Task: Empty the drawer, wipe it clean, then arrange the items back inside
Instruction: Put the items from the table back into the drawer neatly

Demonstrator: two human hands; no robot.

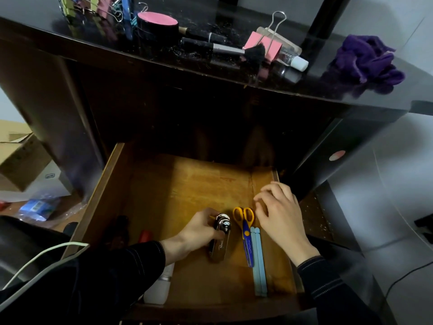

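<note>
Far left: a brown cardboard box (21, 158), flaps open, with a white box (50, 178) just below it. Beneath these, a blue packet (37, 207) inside crinkled clear plastic. Lower left, a white cable (79, 243) curving across something dark. On a glossy black side panel (351, 137) at right, a round pink sticker (337, 155). Far right, a thin black cable (398, 279) trailing over the pale floor (398, 219).

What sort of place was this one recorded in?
Probably a home or office desk area: a dark desk with an open wooden drawer, binder clips on top, and scissors and a stapler in the drawer.
</note>
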